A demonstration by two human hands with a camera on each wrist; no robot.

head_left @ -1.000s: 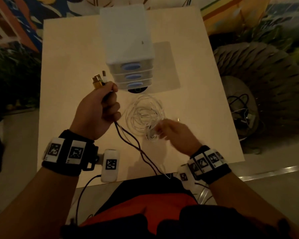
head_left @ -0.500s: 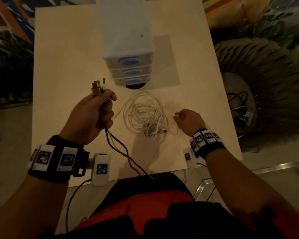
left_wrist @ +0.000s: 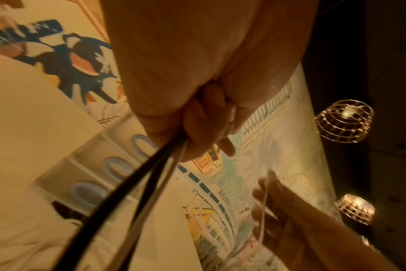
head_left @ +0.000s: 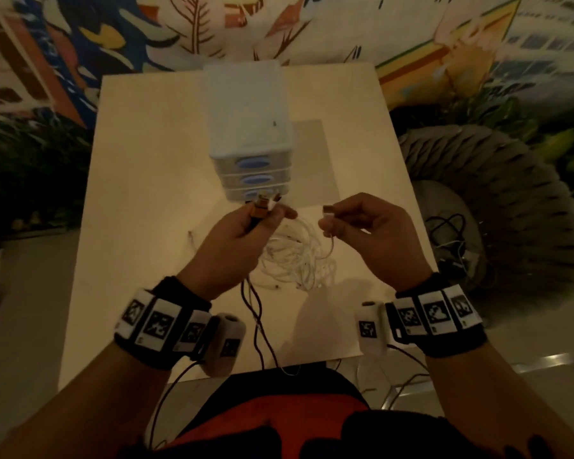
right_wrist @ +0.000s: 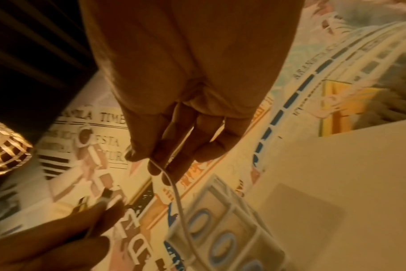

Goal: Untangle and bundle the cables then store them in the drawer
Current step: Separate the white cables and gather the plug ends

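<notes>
Dim warm-lit room w/ a painted mural wall behind a pale square table (head_left: pixel 140 226); a grey woven seat (head_left: pixel 497 207) stands off to the right w/ dark cables lying on it, and wire-cage lamps (left_wrist: pixel 344 121) glow overhead in the left wrist view.

White cable tangle (head_left: pixel 295 256) lies loose on the tabletop, directly below and between both hands. One strand rises from it to the right hand (head_left: pixel 368 233), which pinches a small white plug (head_left: pixel 328 210) between thumb and fingertips, other fingers loosely curled; right wrist view shows the thin white cord hanging down from those fingertips (right_wrist: pixel 158 168).

Left hand (head_left: pixel 232 240), just beside the right w/ a small gap, is fisted round a bunch of plug ends (head_left: pixel 262 207), incl. an orange-ish one, sticking out above the fist. Black cables (head_left: pixel 256 313) plus a pale one run out under the fist, back toward the person and off the near table edge.

Just beyond both hands stands the white drawer unit (head_left: pixel 249 127), three drawers w/ blue oval handles, all closed; the plug ends overlap its lowest drawer in the head view.
</notes>
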